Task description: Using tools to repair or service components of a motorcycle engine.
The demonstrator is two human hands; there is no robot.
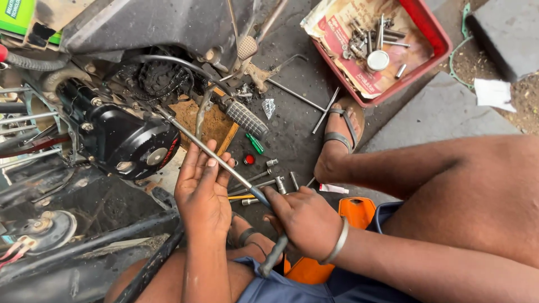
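Red tray (pixel 435 31): upper right on the floor, lined with printed paper, holding bolts and a round metal cap (pixel 378 60).
T-handle wrench (pixel 325 109): lies on the dark floor left of the tray.
Green-handled tool (pixel 254 143): beside a small red cap (pixel 249 160).
Loose sockets (pixel 272 163): scattered near these.
Green gasket (pixel 464 50): right of the tray.
Orange stool (pixel 357 212): low, partly hidden.

Both hands (pixel 203 188) (pixel 303 219) hold a long T-handle wrench (pixel 224 164) against the black engine cover (pixel 126 140).
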